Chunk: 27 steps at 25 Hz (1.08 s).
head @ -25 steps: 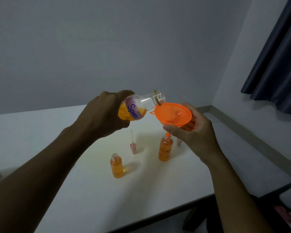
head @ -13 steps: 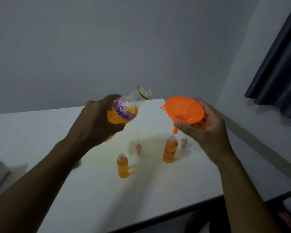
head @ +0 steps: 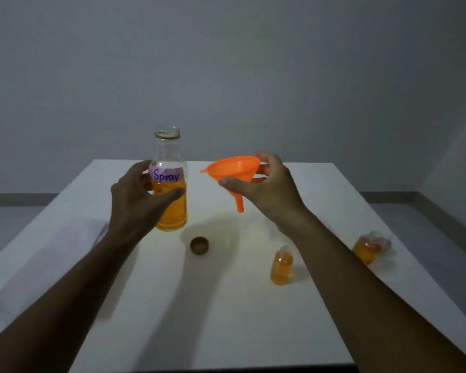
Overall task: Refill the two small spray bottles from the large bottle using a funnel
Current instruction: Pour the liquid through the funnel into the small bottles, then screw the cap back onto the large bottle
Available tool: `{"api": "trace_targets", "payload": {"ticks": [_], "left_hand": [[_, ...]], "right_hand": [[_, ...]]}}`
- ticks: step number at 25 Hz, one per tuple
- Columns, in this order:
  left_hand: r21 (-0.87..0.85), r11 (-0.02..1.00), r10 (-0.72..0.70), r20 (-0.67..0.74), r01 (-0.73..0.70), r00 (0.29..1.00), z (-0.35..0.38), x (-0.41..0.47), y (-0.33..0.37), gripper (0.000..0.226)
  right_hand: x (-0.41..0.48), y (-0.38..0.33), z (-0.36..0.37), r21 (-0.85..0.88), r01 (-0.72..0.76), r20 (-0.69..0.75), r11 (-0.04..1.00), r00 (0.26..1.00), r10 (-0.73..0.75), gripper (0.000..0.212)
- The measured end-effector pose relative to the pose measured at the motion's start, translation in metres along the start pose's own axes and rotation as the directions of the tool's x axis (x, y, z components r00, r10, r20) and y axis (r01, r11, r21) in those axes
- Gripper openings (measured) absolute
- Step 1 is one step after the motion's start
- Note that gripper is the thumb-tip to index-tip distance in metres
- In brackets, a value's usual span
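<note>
On table (head: 226,319), cap (head: 199,245) lies btwn large bottle (head: 172,211) & small bottle (head: 281,267)

Sparse, dimly lit room, possibly in a home: a plain white rectangular desk (head: 226,319) stands before a bare grey painted wall (head: 226,63); a grey skirting board (head: 16,199) lines its foot.

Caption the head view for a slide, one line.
Left hand holds the upright, uncapped large bottle; right hand holds the orange funnel above the white table.
</note>
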<state>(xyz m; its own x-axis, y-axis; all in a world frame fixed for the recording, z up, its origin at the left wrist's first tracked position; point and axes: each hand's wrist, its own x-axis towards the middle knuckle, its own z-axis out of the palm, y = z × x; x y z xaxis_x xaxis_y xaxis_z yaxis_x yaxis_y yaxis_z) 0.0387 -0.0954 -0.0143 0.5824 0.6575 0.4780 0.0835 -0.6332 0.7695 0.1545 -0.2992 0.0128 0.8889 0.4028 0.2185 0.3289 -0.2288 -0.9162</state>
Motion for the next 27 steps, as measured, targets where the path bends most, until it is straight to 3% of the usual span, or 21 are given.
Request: {"api": "trace_targets", "payload": {"ticks": [6, 11, 27], "left_hand": [[-0.043, 0.991, -0.128, -0.022, 0.127, 0.991, 0.0, 0.003, -0.044, 0.077], [-0.109, 0.982, -0.156, -0.011, 0.154, 0.988, 0.007, 0.002, -0.056, 0.077], [-0.186, 0.965, -0.167, 0.1, 0.184, 0.981, 0.003, -0.016, -0.073, 0.083]], "right_hand": [[0.027, 0.019, 0.084, -0.263, -0.091, 0.104, 0.961, 0.987, 0.122, 0.102], [0.039, 0.036, 0.117, -0.401, -0.107, 0.114, 0.91, 0.98, 0.166, 0.106], [0.036, 0.056, 0.133, -0.474, -0.083, 0.092, 0.877, 0.986, 0.143, 0.12]]}}
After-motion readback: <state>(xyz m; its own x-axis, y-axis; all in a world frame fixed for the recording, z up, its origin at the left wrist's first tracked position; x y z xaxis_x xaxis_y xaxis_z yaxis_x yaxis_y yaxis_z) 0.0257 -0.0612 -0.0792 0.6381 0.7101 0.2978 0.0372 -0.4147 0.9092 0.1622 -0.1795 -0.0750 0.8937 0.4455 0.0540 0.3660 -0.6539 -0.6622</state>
